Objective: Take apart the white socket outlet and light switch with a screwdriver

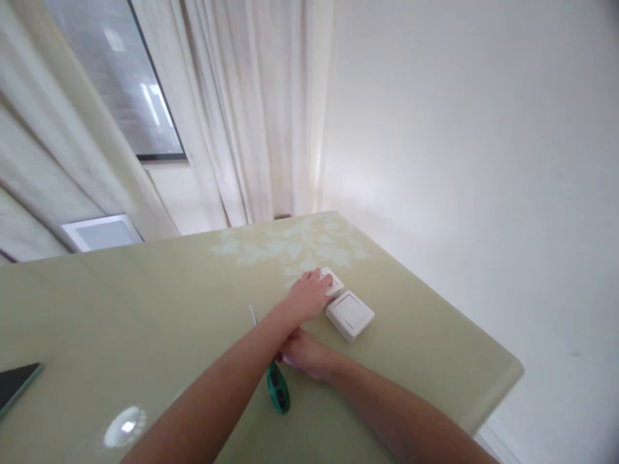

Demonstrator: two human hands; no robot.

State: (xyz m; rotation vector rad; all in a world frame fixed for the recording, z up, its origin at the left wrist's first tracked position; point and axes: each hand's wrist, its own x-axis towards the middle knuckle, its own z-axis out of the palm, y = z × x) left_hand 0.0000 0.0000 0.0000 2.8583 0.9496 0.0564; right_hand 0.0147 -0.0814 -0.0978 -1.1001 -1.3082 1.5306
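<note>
My left hand lies over a white wall socket, its fingers bent across the face and far edge. A few small dark slots show between the fingers; the rest of the face is covered. Right beside it sits a square white wall switch on a raised box. My right hand is under my crossed left forearm, fingers curled at a screwdriver with a green and black handle. The forearm hides the middle of the screwdriver and part of those fingers; the metal shaft emerges beyond the arm.
The pale green table has a white floral pattern near its far corner. A dark flat device lies at the left edge. White wall borders the right side; curtains and a window stand behind.
</note>
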